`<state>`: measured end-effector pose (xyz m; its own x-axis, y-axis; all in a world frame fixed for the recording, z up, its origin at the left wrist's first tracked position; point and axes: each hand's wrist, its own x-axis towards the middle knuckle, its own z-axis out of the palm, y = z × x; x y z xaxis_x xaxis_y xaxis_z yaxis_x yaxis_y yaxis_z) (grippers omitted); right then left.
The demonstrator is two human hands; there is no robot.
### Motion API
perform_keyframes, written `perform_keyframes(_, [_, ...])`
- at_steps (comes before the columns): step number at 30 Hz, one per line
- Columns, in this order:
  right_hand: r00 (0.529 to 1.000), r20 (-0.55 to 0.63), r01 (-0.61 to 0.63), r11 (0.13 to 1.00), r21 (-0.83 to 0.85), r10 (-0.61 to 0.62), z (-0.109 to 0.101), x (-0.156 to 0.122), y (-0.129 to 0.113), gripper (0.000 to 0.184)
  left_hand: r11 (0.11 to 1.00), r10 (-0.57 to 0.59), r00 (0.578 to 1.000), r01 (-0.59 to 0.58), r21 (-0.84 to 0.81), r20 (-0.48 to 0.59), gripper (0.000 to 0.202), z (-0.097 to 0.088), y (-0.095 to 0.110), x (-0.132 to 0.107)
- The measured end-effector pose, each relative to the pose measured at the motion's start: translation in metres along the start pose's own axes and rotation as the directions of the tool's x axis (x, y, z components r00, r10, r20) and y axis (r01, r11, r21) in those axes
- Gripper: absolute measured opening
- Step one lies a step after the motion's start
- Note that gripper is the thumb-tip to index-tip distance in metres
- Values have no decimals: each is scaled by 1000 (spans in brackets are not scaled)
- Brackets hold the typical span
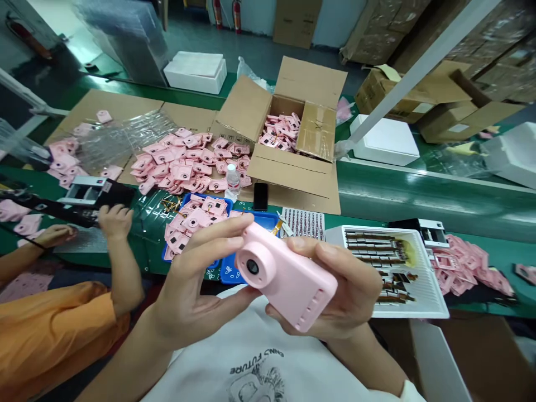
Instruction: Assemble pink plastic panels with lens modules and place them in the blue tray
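Note:
My left hand [196, 279] and my right hand [339, 285] both grip a pink plastic toy camera [285, 273] in front of my chest, its round lens turned up and to the left. Below it, a blue tray [218, 272] holds loose pink casing parts. A white tray [402, 312] of ribbon-cable modules lies just right of my right hand. To the left, a co-worker's hands [115, 220] reach towards a black-and-white device [96, 191].
A cardboard box [301, 95] of pink casings and a loose pile of casings [184, 162] lie across the green workbench [419, 195]. A water bottle [233, 181] and a black phone [260, 196] stand near the box. White foam boxes [383, 139] and stacked cartons lie beyond.

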<state>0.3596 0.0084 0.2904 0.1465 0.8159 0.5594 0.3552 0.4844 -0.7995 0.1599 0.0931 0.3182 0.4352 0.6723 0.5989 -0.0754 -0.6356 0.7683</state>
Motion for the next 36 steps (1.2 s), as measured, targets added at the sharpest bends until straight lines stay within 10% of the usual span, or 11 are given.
perform_keyframes(5, [981, -40, 192, 980, 54, -190, -1, 16, -4, 92, 1000, -2, 1000, 2, 0, 21, 86, 1, -7, -2])
perform_keyframes(19, [989, -34, 138, 988, -65, -141, -17, 11, 24, 96, 988, -59, 994, 45, -149, -89, 82, 10, -5, 7])
perform_keyframes(36, [995, 67, -78, 997, -25, 79, -15, -4, 49, 90, 958, -88, 996, 94, -271, 33, 90, 15, -14, 18])
